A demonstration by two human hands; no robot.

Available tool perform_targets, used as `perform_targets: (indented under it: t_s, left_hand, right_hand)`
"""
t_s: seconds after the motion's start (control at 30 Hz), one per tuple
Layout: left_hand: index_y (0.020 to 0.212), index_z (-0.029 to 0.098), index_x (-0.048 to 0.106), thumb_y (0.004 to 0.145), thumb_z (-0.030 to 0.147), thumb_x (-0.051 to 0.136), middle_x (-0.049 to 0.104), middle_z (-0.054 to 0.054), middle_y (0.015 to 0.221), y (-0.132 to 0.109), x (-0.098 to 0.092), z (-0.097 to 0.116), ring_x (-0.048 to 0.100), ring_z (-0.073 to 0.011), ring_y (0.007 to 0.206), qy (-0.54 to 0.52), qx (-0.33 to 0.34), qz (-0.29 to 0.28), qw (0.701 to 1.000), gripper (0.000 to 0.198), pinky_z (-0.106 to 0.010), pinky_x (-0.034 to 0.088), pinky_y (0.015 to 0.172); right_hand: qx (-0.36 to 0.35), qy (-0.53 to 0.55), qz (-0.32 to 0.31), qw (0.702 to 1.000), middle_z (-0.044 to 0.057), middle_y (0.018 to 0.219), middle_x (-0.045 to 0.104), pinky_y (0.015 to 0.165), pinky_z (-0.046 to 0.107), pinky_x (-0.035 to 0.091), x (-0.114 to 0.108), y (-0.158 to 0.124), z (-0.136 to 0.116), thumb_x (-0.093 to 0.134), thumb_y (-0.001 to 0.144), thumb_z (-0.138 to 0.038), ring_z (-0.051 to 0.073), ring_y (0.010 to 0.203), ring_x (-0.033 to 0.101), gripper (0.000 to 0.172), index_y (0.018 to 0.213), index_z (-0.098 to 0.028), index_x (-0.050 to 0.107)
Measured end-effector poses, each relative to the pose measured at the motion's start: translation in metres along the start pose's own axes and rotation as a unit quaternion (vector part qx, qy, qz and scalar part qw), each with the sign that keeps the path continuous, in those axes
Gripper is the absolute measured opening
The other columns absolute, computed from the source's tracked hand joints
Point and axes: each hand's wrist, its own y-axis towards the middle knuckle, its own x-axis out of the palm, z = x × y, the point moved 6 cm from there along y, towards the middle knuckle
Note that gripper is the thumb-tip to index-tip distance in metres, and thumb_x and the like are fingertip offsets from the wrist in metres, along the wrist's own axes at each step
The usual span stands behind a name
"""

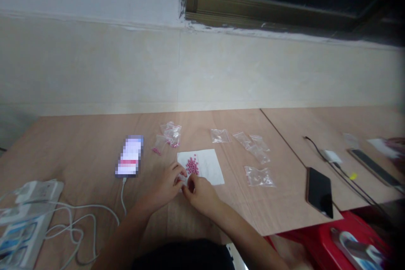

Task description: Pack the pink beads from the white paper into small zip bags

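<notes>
My left hand (169, 181) and my right hand (200, 192) meet at the near edge of a white sheet of paper (210, 166) on the wooden table (79, 143). Both hands have their fingers pinched together around something small and clear that I cannot make out. A pile of small pink beads (192, 165) lies on the paper just beyond my fingertips. Two small clear bags holding pink beads (171, 133) lie behind the paper to the left.
Several empty clear bags (257, 154) lie to the right of the paper. A phone (129, 156) with a white cable sits left. A power strip (28, 209) is at the near left. A dark phone (319, 190) and cables lie right, above a red stool (332, 236).
</notes>
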Motion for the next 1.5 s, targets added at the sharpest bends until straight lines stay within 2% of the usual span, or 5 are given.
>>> perform_targets:
  t_s: [0.47, 0.67, 0.9, 1.3, 1.5]
  left_hand:
    - [0.120, 0.024, 0.052, 0.078, 0.022, 0.058, 0.052, -0.006, 0.125, -0.026, -0.002, 0.001, 0.046, -0.0234, 0.116, -0.110, 0.036, -0.087, 0.989, 0.042, -0.036, 0.034, 0.102]
    - [0.122, 0.027, 0.050, 0.077, 0.032, 0.063, 0.054, -0.005, 0.126, -0.028, -0.004, -0.011, 0.047, -0.0256, 0.117, -0.118, -0.015, -0.037, 0.992, 0.048, -0.037, 0.034, 0.103]
    - [0.118, 0.025, 0.052, 0.072, 0.032, 0.067, 0.054, -0.007, 0.124, -0.020, -0.016, -0.036, 0.047, -0.0257, 0.117, -0.113, -0.052, 0.005, 0.992, 0.049, -0.042, 0.035, 0.102]
    - [0.108, 0.023, 0.055, 0.065, 0.032, 0.072, 0.059, -0.007, 0.114, -0.016, -0.012, -0.048, 0.052, -0.0274, 0.108, -0.069, -0.101, 0.043, 0.992, 0.047, -0.043, 0.038, 0.096]
    - [0.106, 0.021, 0.054, 0.064, 0.031, 0.073, 0.059, -0.008, 0.111, -0.006, -0.010, -0.050, 0.053, -0.0271, 0.105, -0.070, -0.095, 0.070, 0.991, 0.047, -0.042, 0.040, 0.093]
  right_hand:
    - [0.056, 0.121, -0.002, 0.991, -0.003, 0.045, 0.049, 0.046, 0.020, 0.029, 0.002, 0.006, 0.013, 0.050, 0.072, -0.015, 0.010, 0.048, 0.044, 0.023, 0.049, -0.017, 0.051]
    - [0.053, 0.305, -0.130, 0.942, -0.004, 0.048, 0.049, 0.037, 0.019, 0.029, 0.005, 0.011, 0.016, 0.045, 0.083, -0.039, 0.008, 0.038, 0.041, 0.031, 0.063, -0.017, 0.054]
    - [0.036, 0.136, 0.149, 0.979, 0.007, 0.078, 0.065, 0.064, 0.025, 0.046, -0.021, 0.064, 0.064, 0.050, 0.079, -0.024, 0.015, 0.071, 0.059, 0.016, 0.073, -0.015, 0.061]
    - [0.052, 0.094, 0.113, 0.988, 0.003, 0.085, 0.063, 0.064, 0.028, 0.048, -0.010, 0.091, 0.079, 0.051, 0.086, -0.031, 0.014, 0.072, 0.058, 0.020, 0.088, -0.013, 0.061]
    - [-0.005, 0.163, 0.138, 0.977, 0.004, 0.075, 0.064, 0.062, 0.026, 0.045, -0.027, 0.060, 0.043, 0.052, 0.080, -0.025, 0.014, 0.066, 0.056, 0.015, 0.075, -0.015, 0.062]
